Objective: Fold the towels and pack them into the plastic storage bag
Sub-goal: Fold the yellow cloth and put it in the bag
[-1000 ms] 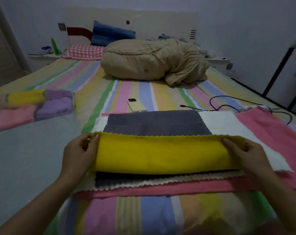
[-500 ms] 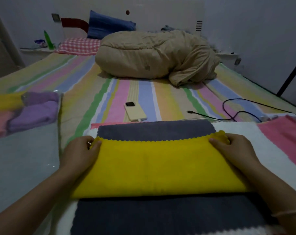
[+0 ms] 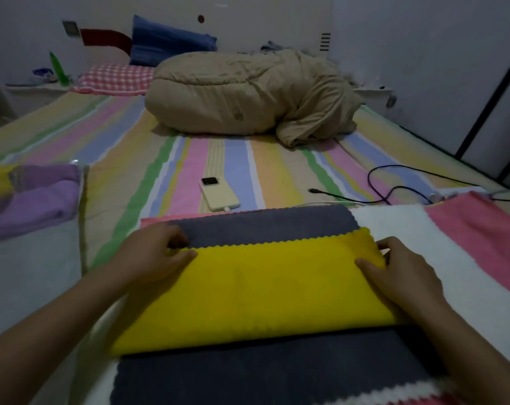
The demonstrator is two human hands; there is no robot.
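Now, with the left hand (image 3: pixel 157 252) and right hand (image 3: pixel 402 276) each pinching a far corner of the yellow towel (image 3: pixel 262 290) lying between them on the grey towel (image 3: pixel 265 226), align its scalloped edges before flattening.

You are working in dim, flat light with a cool bluish cast, and you cannot tell where it comes from. Shadows are soft and faint. The yellow towel (image 3: pixel 247 290) is the brightest patch. Your wide lens bows the bed (image 3: pixel 116 159) outward at the sides, and the left edge and bottom corners look smeared and blurry.
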